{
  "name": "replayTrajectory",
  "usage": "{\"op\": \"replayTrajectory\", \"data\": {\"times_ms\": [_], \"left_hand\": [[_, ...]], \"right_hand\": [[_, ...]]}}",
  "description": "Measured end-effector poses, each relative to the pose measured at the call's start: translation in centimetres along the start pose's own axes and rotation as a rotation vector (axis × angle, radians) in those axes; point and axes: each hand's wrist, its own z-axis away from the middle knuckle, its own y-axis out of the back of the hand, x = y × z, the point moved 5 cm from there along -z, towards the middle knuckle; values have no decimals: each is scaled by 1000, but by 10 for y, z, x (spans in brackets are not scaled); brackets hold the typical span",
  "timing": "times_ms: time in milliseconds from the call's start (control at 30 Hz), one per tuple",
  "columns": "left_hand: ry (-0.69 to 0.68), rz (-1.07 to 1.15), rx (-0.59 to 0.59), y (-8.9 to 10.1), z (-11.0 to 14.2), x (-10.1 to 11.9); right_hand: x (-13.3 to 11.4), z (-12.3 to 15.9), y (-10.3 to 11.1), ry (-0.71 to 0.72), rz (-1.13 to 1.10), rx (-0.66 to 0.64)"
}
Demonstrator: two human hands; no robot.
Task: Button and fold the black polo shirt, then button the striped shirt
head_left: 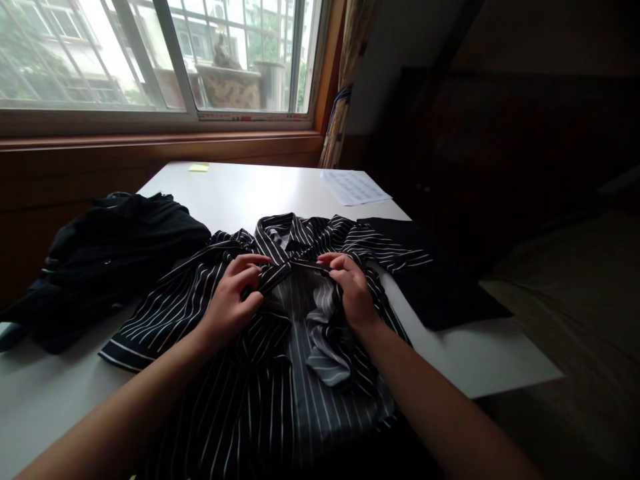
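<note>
A black shirt with white stripes [200, 313] lies spread before me, its collar [270, 240] pointing away and its grey inner side showing at the open front. My left hand [237, 293] grips the cloth just below the collar, index finger stretched along it and thumb lower down. Opposite it, my right hand [350, 287] pinches the edge of a striped band with thumb and fingers. Between the hands the striped strips meet or cross at the middle of the neckline; whether they are knotted I cannot tell.
A heap of dark clothes [125, 247] lies on the left of the white table [240, 190]. Flat black cloth [445, 293] lies under the shirt's right sleeve. Printed paper [355, 187] and a yellow note [199, 167] are at the far side, below a window [240, 117].
</note>
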Motion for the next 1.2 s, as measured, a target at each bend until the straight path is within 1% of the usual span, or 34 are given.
{"op": "replayTrajectory", "data": {"times_ms": [100, 167, 200, 267, 333, 400, 533, 600, 667, 733, 767, 900, 1033, 1133, 1200], "left_hand": [[-142, -39, -118, -3, 2, 11], [-200, -27, -160, -4, 3, 15], [-215, -17, -164, -3, 4, 16], [-235, -9, -134, 0, 4, 15], [-264, -21, -98, 2, 5, 14], [-272, -70, -62, 2, 4, 11], [-242, -184, 16, -8, 0, 8], [-275, -206, -23, -20, -3, 8], [-298, -219, -113, -33, -6, 5], [-271, -218, -184, -42, -6, -3], [-242, -213, -196, -45, -7, -8], [-127, -186, -177, -42, -6, -23], [-73, -130, -156, -35, -6, -27], [-12, -82, -161, -31, -6, -29], [50, -47, -170, -29, -6, -31]], "right_hand": [[-5, 5, -6, -22, -75, -39], [-9, 8, -6, 2, -71, -27], [-11, 9, -5, 18, -67, -17], [-14, 11, -2, 47, -63, -5], [-16, 12, -1, 72, -48, -23], [-18, 14, -4, 85, -1, -88], [-21, 23, -19, 114, 146, -302], [-23, 28, -25, 162, 215, -381], [-25, 30, -26, 217, 259, -407], [-26, 29, -23, 259, 286, -368], [-26, 28, -20, 268, 303, -329], [-23, 18, -6, 225, 386, -156], [-13, 7, 4, 129, 449, -29], [1, -2, 7, 46, 539, -30], [7, -5, 6, 36, 602, -58]]}}
